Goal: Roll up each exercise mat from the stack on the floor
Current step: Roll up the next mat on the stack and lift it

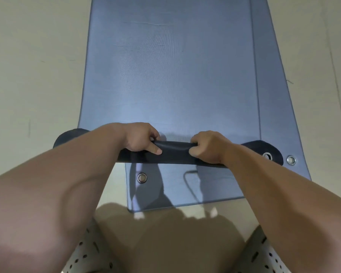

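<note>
— Top mat [165,75]: where does it lie, and which way does it run?

— It lies flat on the pale floor [37,66], with its long axis going straight away from the person. The far end runs out of the top of the view. The near end is turned over into a thin roll [175,152] showing the dark underside.

— And the roll's own axis?

— It lies crosswise, left to right, at a right angle to the mat's length. The right end sits slightly nearer the person than the left. Both ends flare out as loose dark flaps, and the right flap shows a metal eyelet [267,156].

— What are the hands doing?

— Both hold the roll near its middle, a little apart. The left hand [140,138] has its fingers curled over the far side and its thumb laid along the near side. The right hand [207,146] is closed round the roll like a fist.

— Is there anything underneath?

— A lower mat [215,184] of the same blue lies under it, pointing the same way. It shows as a strip along the right edge, and its near end reaches closer to the person. Two more eyelets sit there, one at the left [142,177] and one at the right [291,160]. At the bottom are the person's patterned shorts [83,253].
</note>
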`<state>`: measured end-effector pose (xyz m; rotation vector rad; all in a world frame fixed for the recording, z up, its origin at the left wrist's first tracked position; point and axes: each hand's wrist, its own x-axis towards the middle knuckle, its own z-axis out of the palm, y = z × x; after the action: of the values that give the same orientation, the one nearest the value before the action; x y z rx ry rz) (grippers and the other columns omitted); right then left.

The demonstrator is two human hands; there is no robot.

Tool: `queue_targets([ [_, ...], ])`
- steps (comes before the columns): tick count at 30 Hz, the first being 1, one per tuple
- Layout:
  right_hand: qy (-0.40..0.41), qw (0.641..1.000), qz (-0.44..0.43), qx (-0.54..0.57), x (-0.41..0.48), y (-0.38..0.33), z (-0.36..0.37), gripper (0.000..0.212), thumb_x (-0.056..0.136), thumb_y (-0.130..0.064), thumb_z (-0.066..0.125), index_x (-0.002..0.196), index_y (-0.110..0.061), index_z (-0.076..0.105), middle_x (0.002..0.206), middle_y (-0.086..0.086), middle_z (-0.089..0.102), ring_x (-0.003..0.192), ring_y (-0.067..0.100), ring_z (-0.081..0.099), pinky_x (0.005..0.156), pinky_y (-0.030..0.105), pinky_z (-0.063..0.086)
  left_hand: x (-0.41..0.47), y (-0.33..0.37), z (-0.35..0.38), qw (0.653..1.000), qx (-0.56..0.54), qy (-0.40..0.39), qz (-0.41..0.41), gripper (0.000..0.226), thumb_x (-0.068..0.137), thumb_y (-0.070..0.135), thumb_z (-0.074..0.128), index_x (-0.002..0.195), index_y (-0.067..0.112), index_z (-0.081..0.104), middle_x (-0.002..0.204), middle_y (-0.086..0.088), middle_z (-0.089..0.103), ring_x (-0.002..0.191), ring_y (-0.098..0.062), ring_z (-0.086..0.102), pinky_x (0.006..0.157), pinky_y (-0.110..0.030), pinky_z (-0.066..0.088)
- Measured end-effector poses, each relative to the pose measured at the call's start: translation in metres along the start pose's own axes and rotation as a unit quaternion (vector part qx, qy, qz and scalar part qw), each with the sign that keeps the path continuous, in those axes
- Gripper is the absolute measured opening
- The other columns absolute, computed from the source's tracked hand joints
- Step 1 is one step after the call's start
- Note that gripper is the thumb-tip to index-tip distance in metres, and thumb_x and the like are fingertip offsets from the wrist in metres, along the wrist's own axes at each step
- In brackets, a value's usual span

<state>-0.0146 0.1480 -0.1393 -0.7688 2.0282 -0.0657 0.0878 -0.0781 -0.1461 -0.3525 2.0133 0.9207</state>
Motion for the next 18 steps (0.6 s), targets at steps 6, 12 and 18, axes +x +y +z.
queue_targets([
  [6, 0.019, 0.999, 0.044, 0.012, 0.018, -0.002, 0.011, 0.015, 0.092, -0.032, 0.052, 0.099, -0.024, 0.061, 0.095, -0.002, 0.064, 0.092, 0.023, 0.062, 0.08, 0.036, 0.052, 0.007, 0.004, 0.012, 0.995, 0.069, 0.057, -0.04, 0.029, 0.096, 0.046, 0.066, 0.12, 0.03, 0.068, 0.115, 0.003, 0.067, 0.114, -0.025, 0.059, 0.088, -0.036, 0.043],
  [12, 0.344, 0.925, 0.018, -0.157, 0.009, -0.006, 0.033, 0.043, 0.071, -0.028, 0.064, 0.113, -0.018, 0.065, 0.094, 0.006, 0.057, 0.083, 0.028, 0.05, 0.078, 0.039, 0.041, 0.025, 0.009, 0.028, 0.947, 0.187, 0.24, -0.106, 0.05, 0.094, 0.059, 0.058, 0.139, 0.039, 0.047, 0.134, -0.002, 0.05, 0.127, -0.03, 0.042, 0.103, -0.051, 0.033],
  [18, 0.257, 0.929, -0.041, -0.264, -0.014, 0.01, 0.076, 0.088, 0.076, -0.041, 0.081, 0.151, -0.008, 0.048, 0.141, 0.017, 0.05, 0.129, 0.036, 0.046, 0.111, 0.053, 0.038, 0.041, 0.007, 0.025, 0.942, 0.196, 0.253, -0.103, 0.048, 0.091, 0.056, 0.062, 0.131, 0.034, 0.048, 0.131, -0.004, 0.05, 0.123, -0.031, 0.043, 0.103, -0.048, 0.032],
])
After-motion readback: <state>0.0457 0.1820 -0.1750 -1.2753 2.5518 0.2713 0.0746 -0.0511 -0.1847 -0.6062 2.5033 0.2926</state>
